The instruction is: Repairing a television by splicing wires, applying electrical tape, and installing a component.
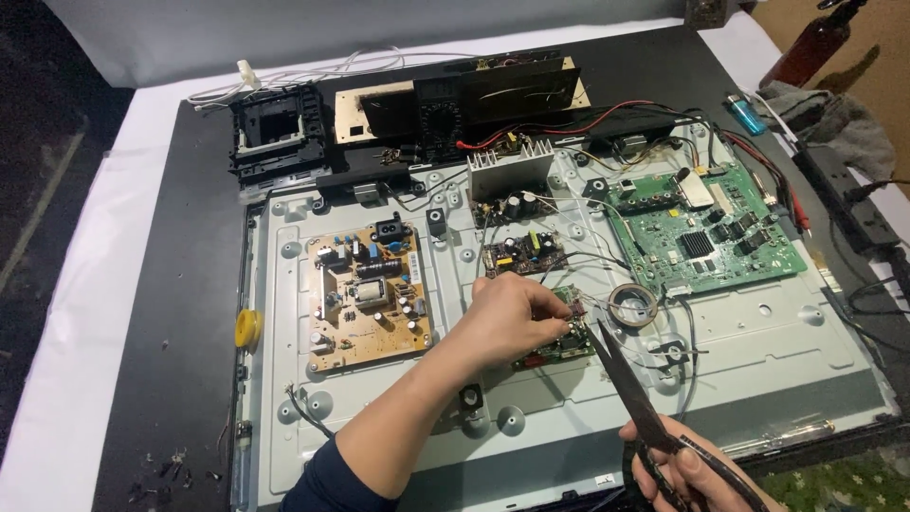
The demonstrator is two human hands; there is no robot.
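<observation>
Counted: two hands | one pair of scissors | four circuit boards | one tape roll | one lighter | one heatsink

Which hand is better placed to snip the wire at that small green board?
Right, probably. The right hand holds the scissors, whose tips point at the small green board. The left hand is pinching something there.

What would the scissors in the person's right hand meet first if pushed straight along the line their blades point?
Probably the small green circuit board pinched by the left hand: the scissors in the right hand already point at its near edge, though depth is unclear.
</observation>
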